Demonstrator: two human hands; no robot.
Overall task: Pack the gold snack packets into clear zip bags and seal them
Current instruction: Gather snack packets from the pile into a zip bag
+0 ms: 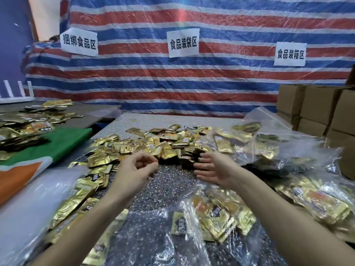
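Hovering at the near edge of the heap, both hands were held empty. The left hand (134,169) was seen with fingers loosely curled and nothing evidently held. The right hand (208,170) was held with fingers extended and the palm turned inward. Both forearms were stretched forward from the bottom of the frame, converging over the speckled table (163,189).

The gold snack packets (165,144) were heaped at frame centre, just beyond the fingertips. They were judged light, flat and slick-foiled, best gathered as a handful by the flat faces. Filled clear zip bags (213,214) were laid at lower right. These were judged limp and slippery, best gripped at the zip strip.
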